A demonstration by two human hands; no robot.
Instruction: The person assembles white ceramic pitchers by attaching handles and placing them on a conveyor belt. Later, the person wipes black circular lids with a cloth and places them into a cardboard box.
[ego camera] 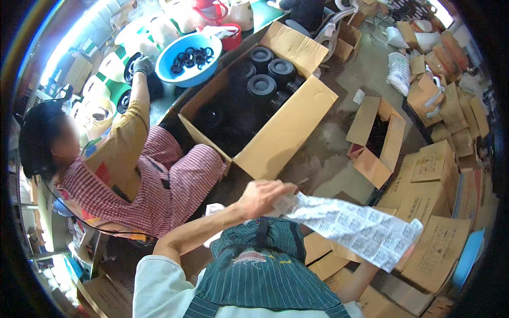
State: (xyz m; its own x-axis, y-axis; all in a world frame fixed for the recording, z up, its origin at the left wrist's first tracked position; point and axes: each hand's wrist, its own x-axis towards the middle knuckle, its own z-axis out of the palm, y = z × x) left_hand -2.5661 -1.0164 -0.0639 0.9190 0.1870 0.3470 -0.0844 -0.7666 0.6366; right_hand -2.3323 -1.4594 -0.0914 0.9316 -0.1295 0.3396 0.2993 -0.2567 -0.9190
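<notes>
My left hand [264, 198] grips one bunched end of a long sheet of printed white labels [354, 226], in front of my striped green apron. The sheet stretches to the right, its far end at my right hand [403, 256], which is mostly hidden behind it; the forearm shows below. The labels bear small printed blocks. Beyond my left hand stands a large cardboard box [286, 131], its flaps open, with several round black lidded plastic parts [261, 85] inside.
A seated co-worker [131, 175] is at the left, gloved hand on a black ring at a bench. A blue basin [189, 59] holds small black rings. Stacked cartons [433, 250] stand close on the right; a smaller open carton [375, 139] sits on the floor ahead.
</notes>
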